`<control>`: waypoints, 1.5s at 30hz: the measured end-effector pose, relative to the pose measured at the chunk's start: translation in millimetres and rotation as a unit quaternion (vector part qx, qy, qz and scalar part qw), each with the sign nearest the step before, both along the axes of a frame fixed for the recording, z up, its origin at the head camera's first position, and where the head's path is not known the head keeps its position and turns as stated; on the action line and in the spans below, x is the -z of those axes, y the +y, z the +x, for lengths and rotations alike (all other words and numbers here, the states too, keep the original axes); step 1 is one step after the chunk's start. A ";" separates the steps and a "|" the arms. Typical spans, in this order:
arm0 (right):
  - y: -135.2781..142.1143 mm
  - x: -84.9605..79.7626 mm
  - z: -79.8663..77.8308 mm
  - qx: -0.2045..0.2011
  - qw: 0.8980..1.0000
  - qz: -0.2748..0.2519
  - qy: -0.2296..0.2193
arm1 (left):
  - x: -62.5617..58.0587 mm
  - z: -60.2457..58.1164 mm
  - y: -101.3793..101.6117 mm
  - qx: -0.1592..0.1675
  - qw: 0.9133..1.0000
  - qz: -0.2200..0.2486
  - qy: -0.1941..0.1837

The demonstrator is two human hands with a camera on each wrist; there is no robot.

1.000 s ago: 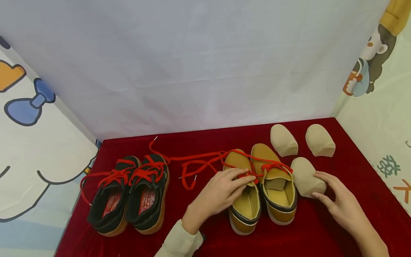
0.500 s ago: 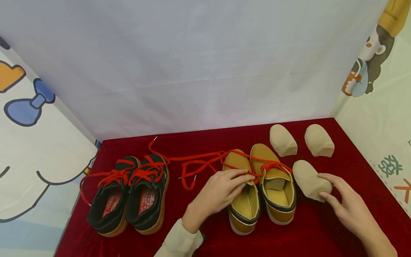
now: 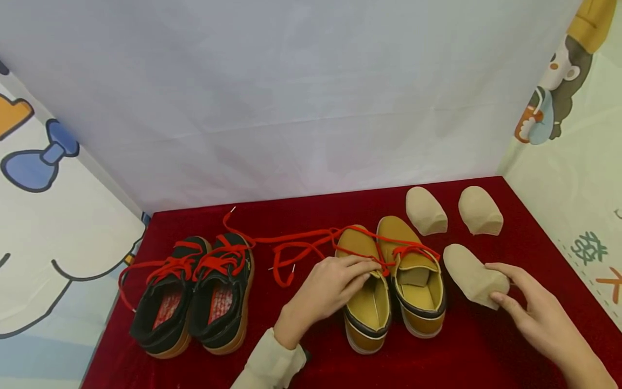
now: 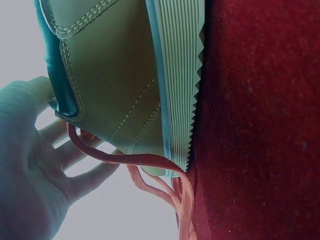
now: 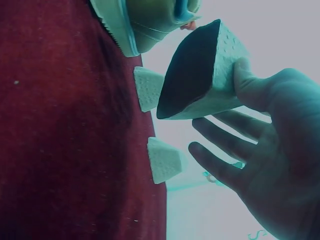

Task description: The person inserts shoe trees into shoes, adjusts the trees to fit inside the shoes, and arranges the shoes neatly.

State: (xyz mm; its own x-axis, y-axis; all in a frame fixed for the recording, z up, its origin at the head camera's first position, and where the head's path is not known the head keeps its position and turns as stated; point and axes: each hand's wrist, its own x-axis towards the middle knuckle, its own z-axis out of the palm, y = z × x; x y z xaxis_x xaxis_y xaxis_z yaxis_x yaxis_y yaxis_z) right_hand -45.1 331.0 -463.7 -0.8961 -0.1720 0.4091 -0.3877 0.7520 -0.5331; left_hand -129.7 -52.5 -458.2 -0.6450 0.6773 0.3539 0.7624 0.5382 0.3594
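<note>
Visibility at the left hand [image 3: 328, 286] is running short: its fingers are resting over the tongue of one tan shoe [image 3: 370, 316], lower centre of the frame, while the thumb tip is disappearing at the shoe's collar in the left wrist view; whether it is pinching cannot be told. The right hand [image 3: 539, 308], lower right, is pinching one beige form [image 3: 471, 275] between thumb and forefinger, other fingers spreading below. That form is tilting beside the second tan shoe [image 3: 419, 261], apart from it; contact with the red cloth [image 3: 398, 367] is remaining unclear. A pale piece [image 3: 414, 277] is showing only partly inside that shoe. Count: two tan shoes; two black shoes [image 3: 223, 302], lower left; three loose forms, two lying [image 3: 426, 210] at centre right. Red laces [image 3: 291, 237] are tangling, their number uncountable.
</note>
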 end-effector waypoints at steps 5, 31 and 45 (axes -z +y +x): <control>-1.6 -9.3 1.9 -0.012 1.000 -0.001 0.003 | -0.5 -1.7 -1.4 -0.006 1.000 -0.001 -0.019; -18.8 -45.9 13.9 -0.062 0.997 0.025 0.024 | 3.3 -3.9 -2.2 -0.025 0.997 0.015 -0.071; -29.0 -53.9 22.0 -0.085 0.996 0.010 0.031 | 3.3 -5.0 -2.3 -0.030 0.995 0.029 -0.091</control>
